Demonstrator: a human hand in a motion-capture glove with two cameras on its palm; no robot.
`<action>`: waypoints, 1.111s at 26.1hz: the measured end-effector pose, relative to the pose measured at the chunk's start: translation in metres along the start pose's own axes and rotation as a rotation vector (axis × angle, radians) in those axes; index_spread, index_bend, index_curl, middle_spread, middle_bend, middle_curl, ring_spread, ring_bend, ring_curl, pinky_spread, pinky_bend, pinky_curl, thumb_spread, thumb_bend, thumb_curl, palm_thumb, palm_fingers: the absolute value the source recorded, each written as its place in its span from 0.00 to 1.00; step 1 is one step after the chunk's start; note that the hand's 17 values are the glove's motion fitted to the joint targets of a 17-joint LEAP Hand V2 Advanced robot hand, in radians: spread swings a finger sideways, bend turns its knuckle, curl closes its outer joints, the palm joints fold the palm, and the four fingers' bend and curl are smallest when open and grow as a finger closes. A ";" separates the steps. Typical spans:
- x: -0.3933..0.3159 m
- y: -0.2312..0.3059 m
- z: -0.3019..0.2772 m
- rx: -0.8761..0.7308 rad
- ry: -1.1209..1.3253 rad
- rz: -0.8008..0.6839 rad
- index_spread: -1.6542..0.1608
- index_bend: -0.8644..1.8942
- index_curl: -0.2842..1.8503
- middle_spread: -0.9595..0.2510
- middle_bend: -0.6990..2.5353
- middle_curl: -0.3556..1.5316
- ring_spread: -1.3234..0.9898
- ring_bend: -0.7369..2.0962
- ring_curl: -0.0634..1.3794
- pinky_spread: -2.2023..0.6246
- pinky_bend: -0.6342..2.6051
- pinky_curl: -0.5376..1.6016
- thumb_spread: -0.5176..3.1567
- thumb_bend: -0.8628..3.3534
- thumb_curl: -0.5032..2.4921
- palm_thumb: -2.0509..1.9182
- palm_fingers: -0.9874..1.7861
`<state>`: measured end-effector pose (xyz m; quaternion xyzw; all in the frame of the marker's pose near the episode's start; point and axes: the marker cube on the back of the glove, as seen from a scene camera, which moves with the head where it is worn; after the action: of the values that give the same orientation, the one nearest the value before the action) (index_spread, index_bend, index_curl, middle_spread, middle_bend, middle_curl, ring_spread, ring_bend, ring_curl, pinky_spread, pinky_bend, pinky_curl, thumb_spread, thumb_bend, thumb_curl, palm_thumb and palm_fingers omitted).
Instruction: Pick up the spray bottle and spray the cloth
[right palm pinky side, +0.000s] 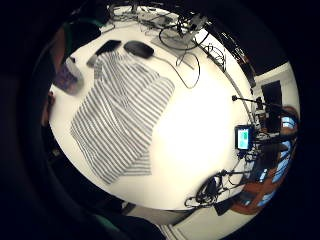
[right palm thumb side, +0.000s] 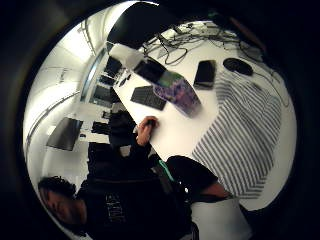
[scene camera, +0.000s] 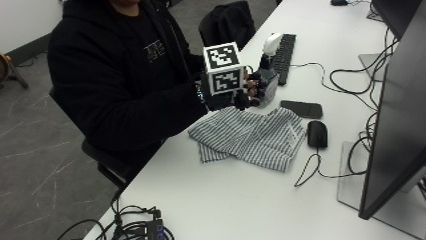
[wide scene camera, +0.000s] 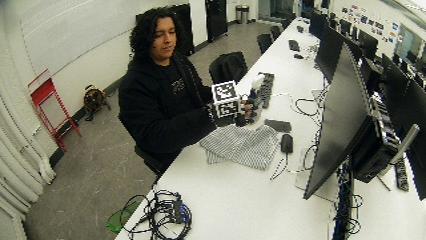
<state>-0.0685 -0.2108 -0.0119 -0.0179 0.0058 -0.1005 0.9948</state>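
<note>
A seated person's gloved right hand (scene camera: 229, 97) has its grip curled round the spray bottle (scene camera: 267, 75), held upright above the white desk (scene camera: 253, 200). The striped cloth (scene camera: 249, 137) lies crumpled beneath, beside a phone (scene camera: 301, 109) and a mouse (scene camera: 317, 133).

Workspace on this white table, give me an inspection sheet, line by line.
Surface: white table, long, shared with computer gear.
Job's things: striped cloth lies crumpled flat on the table; spray bottle is upright beyond it, white head on top.
Clutter: phone and mouse beside the cloth; keyboard behind the bottle.
Grip: gloved right hand is at the bottle; whether its fingers close round it cannot be told.
Cables: mouse lead and loops by the monitor; cable bundle at the near end.
Surroundings: chair, grey floor.
</note>
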 end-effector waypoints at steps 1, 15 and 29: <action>0.001 0.008 0.002 -0.014 0.018 -0.003 0.70 0.34 0.27 0.69 0.28 0.39 0.51 0.44 0.30 0.83 0.33 0.43 0.38 0.19 0.32 0.63 0.50; 0.007 0.067 0.026 -0.069 0.095 0.000 0.69 0.35 0.24 0.69 0.28 0.39 0.51 0.44 0.29 0.84 0.32 0.42 0.39 0.20 0.30 0.61 0.49; 0.004 0.065 0.024 -0.046 0.092 0.011 0.69 0.35 0.23 0.71 0.28 0.39 0.52 0.43 0.28 0.85 0.32 0.42 0.40 0.20 0.29 0.62 0.50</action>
<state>-0.0508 -0.1474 0.0095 -0.0363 0.0540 -0.0957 0.9933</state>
